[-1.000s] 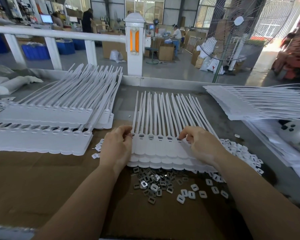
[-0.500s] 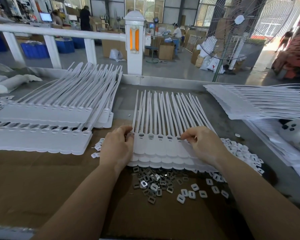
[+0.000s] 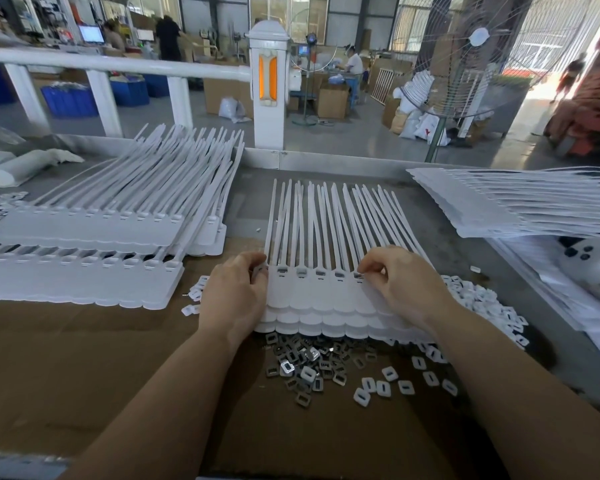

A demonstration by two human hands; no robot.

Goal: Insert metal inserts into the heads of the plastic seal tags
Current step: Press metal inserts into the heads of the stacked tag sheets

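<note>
While both hands work the tag stack (image 3: 326, 299) at worktop centre, L hand (image 3: 234, 296) grips its left edge w/ curled fingers; R hand (image 3: 400, 282) pinches at a head. Metal inserts (image 3: 305, 362) lie heaped near the front edge.

White seal tags (image 3: 326, 299) stacked flat, straps fanned away; metal inserts (image 3: 302, 362) heaped just below.

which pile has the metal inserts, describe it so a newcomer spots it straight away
Start at the stack of seal tags that both hands rest on, in the middle of the brown cardboard. Just below its near edge lies the pile of metal inserts. They are shiny grey, while the loose pieces to the right are white plastic.
</note>
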